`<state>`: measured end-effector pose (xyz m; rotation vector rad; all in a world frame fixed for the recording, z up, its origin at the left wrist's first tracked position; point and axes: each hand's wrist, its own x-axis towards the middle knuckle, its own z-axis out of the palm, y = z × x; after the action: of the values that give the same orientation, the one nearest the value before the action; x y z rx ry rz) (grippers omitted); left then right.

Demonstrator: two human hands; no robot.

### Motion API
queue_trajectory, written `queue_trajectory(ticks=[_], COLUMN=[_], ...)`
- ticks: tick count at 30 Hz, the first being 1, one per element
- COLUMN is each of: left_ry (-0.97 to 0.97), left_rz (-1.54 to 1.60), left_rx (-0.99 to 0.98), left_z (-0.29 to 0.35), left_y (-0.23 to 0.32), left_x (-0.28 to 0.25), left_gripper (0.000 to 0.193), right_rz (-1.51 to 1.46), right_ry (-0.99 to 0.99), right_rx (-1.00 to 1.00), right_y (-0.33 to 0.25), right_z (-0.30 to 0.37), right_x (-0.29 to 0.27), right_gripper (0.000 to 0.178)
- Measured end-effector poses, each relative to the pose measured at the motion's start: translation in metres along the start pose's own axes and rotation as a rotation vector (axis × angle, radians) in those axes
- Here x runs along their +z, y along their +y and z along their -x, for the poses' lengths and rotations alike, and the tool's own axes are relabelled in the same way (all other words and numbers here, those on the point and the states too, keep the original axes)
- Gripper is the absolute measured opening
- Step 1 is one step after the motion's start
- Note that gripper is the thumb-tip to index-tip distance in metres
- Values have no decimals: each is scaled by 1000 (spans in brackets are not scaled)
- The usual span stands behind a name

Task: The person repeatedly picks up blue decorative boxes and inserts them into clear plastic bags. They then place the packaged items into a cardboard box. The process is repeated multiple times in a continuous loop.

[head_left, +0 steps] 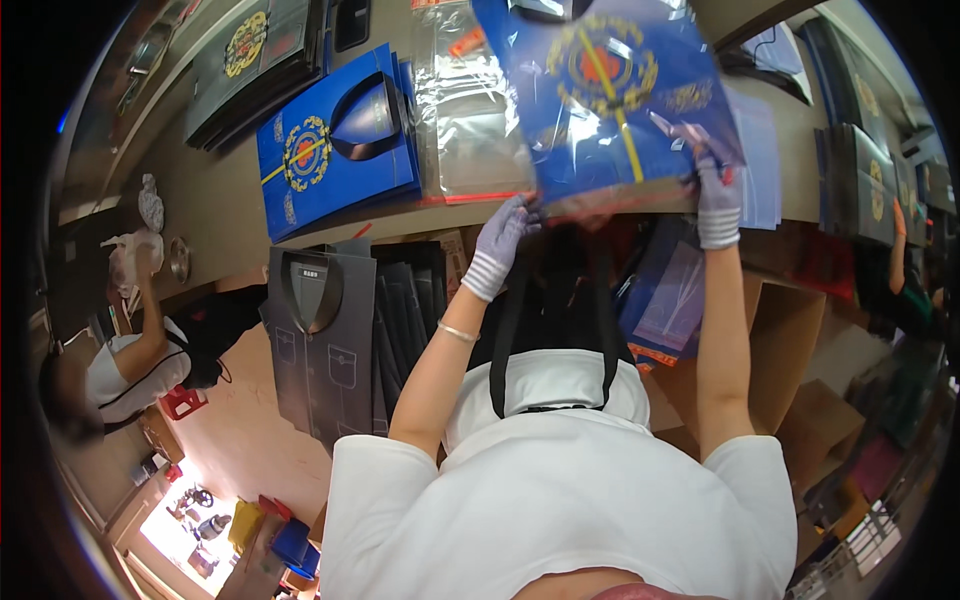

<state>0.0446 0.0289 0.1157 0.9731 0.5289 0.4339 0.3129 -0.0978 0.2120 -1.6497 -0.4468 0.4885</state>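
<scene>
A flat blue paper bag [565,135] with a gold wreath emblem and a yellow stripe is held up over the table's edge, its glossy surface looking like a clear plastic sleeve around it. My left hand [503,243], in a white-and-lilac work glove, pinches the lower left corner. At the lower right corner my right hand [719,205], gloved the same way, is closed on the edge. Left of the held bag lies a pile of clear plastic sleeves [475,160] with red edges. Beyond that rests a stack of similar blue bags [375,190] with dark ribbon handles.
Dark bags [270,85] are stacked at the far left of the table [215,205], near a phone [351,24]. Below the edge stand dark shirt-shaped bags [318,365] and cardboard boxes [775,350]. Another person [140,365] works at the left.
</scene>
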Motion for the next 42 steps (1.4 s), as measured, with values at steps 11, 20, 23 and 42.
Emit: queue_trajectory(ticks=[11,20,23,42], left_ry=[146,119,61,96], left_rz=[87,-337,-730,-755], left_rx=[-136,-30,35,91], left_z=[-2,-11,-39,-122], left_y=[-22,-13,-28,-27], left_x=[-7,-3,-2,33], left_gripper=[29,18,18,13], right_rz=[1115,482,216,413], right_ry=[-244,9,263,154], right_rx=[-673,310,940,481], right_y=[17,130,136,106], right_z=[37,34,-6,246], right_x=[48,-42,-141,-59], right_gripper=[53,36,73,33])
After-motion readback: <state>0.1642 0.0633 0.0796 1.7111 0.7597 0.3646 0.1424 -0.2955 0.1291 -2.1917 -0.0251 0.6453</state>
